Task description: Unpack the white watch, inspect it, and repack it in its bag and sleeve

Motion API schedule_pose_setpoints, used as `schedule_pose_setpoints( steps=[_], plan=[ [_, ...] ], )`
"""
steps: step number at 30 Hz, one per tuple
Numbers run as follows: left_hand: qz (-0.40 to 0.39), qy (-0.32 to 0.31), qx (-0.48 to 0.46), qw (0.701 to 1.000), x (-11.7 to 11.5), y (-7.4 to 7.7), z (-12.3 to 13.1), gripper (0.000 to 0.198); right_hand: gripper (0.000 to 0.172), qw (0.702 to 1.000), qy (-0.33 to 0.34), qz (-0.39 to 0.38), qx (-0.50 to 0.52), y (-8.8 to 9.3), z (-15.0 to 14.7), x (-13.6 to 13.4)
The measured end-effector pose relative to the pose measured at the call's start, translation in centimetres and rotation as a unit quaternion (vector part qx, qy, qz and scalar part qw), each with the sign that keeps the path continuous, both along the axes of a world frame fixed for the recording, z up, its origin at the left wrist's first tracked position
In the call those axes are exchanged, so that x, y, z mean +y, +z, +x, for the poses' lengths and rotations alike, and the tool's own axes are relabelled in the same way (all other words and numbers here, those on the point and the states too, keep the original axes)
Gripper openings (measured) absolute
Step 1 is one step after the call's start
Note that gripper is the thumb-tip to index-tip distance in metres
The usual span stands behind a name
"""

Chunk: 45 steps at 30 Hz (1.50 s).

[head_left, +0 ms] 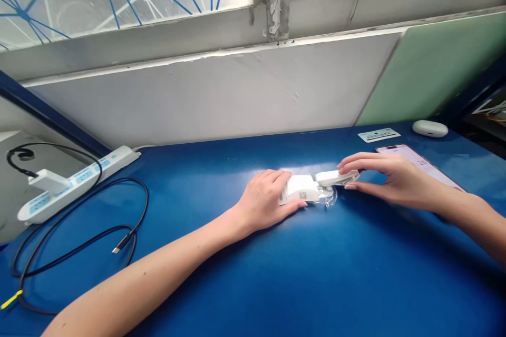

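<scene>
My left hand (266, 197) lies on the blue tabletop, closed around a white packet (301, 189) printed with a small square code. Clear plastic (329, 197) shows at the packet's right end. Just to the right, my right hand (389, 176) pinches a slim white piece (330, 177) between thumb and fingers. That piece meets the packet's right end, and its exact kind cannot be made out. Part of the packet is hidden under my left fingers.
Behind my right hand lie a phone (435, 169), a printed card (378, 135) and a white earbud case (430, 128). At the left are a white power strip (120, 158), a plugged-in charger (49, 181) and a looped black cable (146, 195). A wall panel (237, 100) borders the table's back.
</scene>
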<state>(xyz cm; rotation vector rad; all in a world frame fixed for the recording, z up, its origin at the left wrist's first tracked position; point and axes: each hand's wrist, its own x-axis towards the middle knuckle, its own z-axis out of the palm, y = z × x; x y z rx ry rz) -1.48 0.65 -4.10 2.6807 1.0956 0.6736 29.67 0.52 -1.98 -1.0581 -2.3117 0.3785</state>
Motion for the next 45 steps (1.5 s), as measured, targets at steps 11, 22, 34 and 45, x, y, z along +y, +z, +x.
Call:
schedule_pose_setpoints(
  steps=[11,22,34,45],
  plan=[
    [0.007,-0.011,-0.016,1.000,0.0,-0.2,0.0,0.049,0.024,0.998,0.023,0.048,0.022,-3.7,-3.5,-1.1],
    [-0.003,-0.004,-0.004,1.000,0.0,0.1,0.0,0.051,0.025,0.994,0.046,0.071,-0.074,-1.2,-2.6,-1.5],
    [0.005,0.002,-0.010,1.000,-0.1,0.0,0.1,0.050,0.036,0.993,0.045,0.017,-0.112,-1.2,-3.4,-2.6],
    [-0.002,0.006,-0.008,1.000,-0.1,0.1,0.2,0.051,0.029,0.994,-0.001,0.050,-0.101,-1.7,-3.1,-2.1]
  ],
)
